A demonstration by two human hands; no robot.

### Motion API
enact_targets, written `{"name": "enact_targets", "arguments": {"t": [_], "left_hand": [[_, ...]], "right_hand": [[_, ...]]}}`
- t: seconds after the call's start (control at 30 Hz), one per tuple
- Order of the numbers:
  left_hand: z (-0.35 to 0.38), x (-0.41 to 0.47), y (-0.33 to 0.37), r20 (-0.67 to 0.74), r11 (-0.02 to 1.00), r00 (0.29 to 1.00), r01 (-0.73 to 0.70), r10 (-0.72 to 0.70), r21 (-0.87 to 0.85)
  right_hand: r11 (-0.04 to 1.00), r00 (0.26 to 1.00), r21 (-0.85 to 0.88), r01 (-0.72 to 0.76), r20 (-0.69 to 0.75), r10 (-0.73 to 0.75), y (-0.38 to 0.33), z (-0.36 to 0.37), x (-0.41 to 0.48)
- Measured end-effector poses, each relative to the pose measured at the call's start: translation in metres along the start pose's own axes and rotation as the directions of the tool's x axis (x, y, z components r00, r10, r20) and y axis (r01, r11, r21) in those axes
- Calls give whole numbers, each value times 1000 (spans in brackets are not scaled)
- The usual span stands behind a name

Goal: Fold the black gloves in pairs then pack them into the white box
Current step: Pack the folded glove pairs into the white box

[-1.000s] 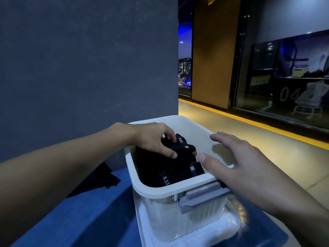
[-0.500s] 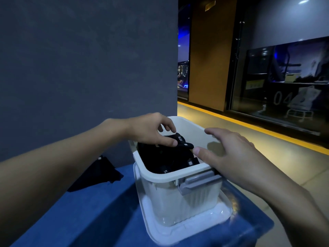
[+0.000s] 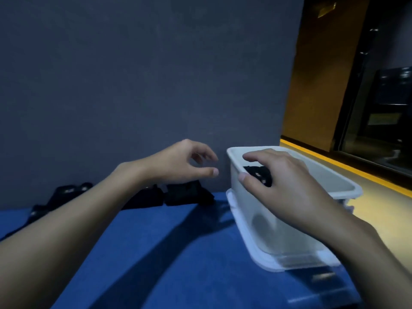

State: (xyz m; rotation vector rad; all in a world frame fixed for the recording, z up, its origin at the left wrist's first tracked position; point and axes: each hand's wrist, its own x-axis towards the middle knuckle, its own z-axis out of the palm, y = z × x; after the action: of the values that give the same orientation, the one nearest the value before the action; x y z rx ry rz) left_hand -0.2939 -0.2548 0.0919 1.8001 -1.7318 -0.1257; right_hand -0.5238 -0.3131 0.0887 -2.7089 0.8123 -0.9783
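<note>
My right grip (image 3: 287, 181) lies spread over the open white plastic box (image 3: 231, 152). Its fingers are fairly straight, over a folded bundle of black fabric gloves (image 3: 258, 175), which shows between thumb and forefinger. I judge that it is released rather than clamped, though the contact itself is hidden. My left grip (image 3: 185, 162) hovers loosely curled and grasps nothing. Just beneath it a loose pair of black gloves (image 3: 185, 194) lies on the blue table (image 3: 167, 253), at the foot of the grey wall (image 3: 133, 74).

The risks are these. The bundle may spring unfolded once my right grip lifts off. The box stands on its white lid (image 3: 245, 237) close to the table's edge on my right grip's outer side, so a careless push might slide it off. My left grip could also snag one glove rather than a matched pair.

The box opens upward, and its long axis seems to run from me toward the wall. The pair beneath my left grip lies lengthwise along the wall. Which way its fingers point I cannot tell, nor how the packed bundle is turned.
</note>
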Motion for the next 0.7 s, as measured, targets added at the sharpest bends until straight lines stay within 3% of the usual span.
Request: {"name": "enact_targets", "arguments": {"t": [0.2, 0.43, 0.57, 0.7], "left_hand": [[-28, -67, -53, -106, 990, 986, 131, -126, 42], [-47, -139, -109, -293, 945, 905, 327, -307, 19], [-58, -176, -132, -396, 888, 830, 455, -394, 69], [-69, -208, -140, -454, 768, 756, 605, -471, 210]], "right_hand": [[984, 976, 42, 171, 127, -175, -49, 52, 17], [950, 906, 187, 251, 301, -298, -99, 130, 41], [928, 865, 305, 216, 381, -326, -127, 178, 51], [910, 839, 396, 120, 449, -306, -153, 221, 59]]}}
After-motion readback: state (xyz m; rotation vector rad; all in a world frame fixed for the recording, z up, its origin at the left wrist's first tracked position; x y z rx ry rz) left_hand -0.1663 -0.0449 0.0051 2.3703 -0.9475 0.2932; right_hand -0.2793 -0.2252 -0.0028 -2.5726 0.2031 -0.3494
